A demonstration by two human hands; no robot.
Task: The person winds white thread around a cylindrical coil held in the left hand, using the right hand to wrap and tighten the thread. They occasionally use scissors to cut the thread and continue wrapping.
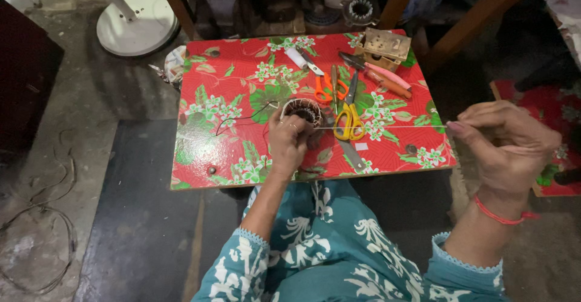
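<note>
Table: glossy top w/ printed floral sheet, red/green, smooth, reflects light near left edge. Coil: copper-coloured wire windings, dull sheen, dark core. Thread: thin, pale, matt, taut betw. left hand and right hand. Yellow scissors: plastic grips, glossy; blades steel, grey. Orange scissors: plastic grips, metal blades. Box: looks brass-toned metal, worn, matt. Wristband: red cord, matt. Sleeves: soft teal cloth, white print, lace-type trim at cuffs. Floor: rough concrete, dusty. Fan base: white, smooth, semi-gloss; metal or plastic – can't tell.
</note>
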